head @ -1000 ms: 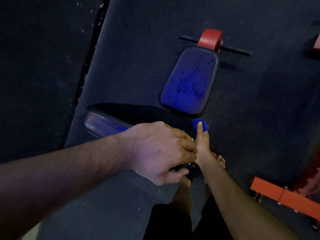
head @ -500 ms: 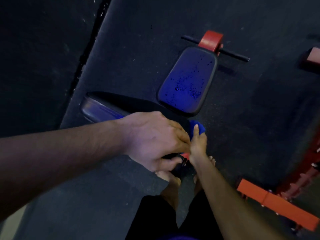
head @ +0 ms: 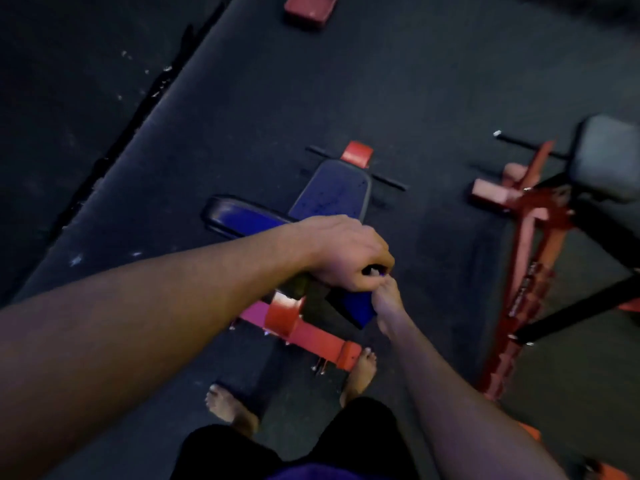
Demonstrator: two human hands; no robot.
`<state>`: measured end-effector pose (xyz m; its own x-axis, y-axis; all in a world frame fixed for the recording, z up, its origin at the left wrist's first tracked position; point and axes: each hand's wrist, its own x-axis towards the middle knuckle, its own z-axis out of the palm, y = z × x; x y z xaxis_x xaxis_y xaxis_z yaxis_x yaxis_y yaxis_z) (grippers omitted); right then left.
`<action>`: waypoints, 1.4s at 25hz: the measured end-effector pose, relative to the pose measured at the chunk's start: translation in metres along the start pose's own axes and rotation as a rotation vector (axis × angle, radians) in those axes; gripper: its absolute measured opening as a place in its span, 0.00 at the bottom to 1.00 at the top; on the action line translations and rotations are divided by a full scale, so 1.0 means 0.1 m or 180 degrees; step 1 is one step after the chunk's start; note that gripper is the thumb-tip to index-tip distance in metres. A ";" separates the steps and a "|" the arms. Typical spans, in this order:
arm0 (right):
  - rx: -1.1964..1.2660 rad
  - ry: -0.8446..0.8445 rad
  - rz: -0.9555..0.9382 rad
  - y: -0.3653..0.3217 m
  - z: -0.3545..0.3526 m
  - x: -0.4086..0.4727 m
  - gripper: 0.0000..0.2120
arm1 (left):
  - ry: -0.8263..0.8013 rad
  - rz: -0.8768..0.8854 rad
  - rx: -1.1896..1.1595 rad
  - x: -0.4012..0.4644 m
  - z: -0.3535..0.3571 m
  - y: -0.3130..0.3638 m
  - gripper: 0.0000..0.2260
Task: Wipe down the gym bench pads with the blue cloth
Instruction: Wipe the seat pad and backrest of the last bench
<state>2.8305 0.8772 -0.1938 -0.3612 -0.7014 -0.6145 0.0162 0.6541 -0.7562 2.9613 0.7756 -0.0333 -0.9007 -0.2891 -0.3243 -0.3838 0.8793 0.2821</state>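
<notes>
On the dark floor (head: 433, 81) at centre stands the bench (head: 313, 332), its red frame nearest my bare feet. Its seat pad (head: 332, 197) lies far, and the back pad (head: 239, 218) extends left. My left hand (head: 341, 252) curls over the near end of the bench. My right hand (head: 388, 299), just beside it, presses the cloth (head: 356, 306) there; its grip is unclear.

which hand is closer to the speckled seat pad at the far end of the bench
Left. The left hand sits just below the speckled seat pad, overlapping its near edge in view. The right hand is lower, nearer the person.
</notes>
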 end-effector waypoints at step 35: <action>-0.2577 0.3449 -0.2248 -1.39 2.78 -1.32 0.17 | 0.0256 -0.0836 -0.0420 -4.02 -0.24 -2.94 0.24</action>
<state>3.1348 0.8001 -0.0700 -0.5693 -0.6236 0.5358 -0.8154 0.5113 -0.2713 3.4318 0.6245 0.0358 -0.7784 -0.5337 -0.3307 -0.6241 0.7153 0.3146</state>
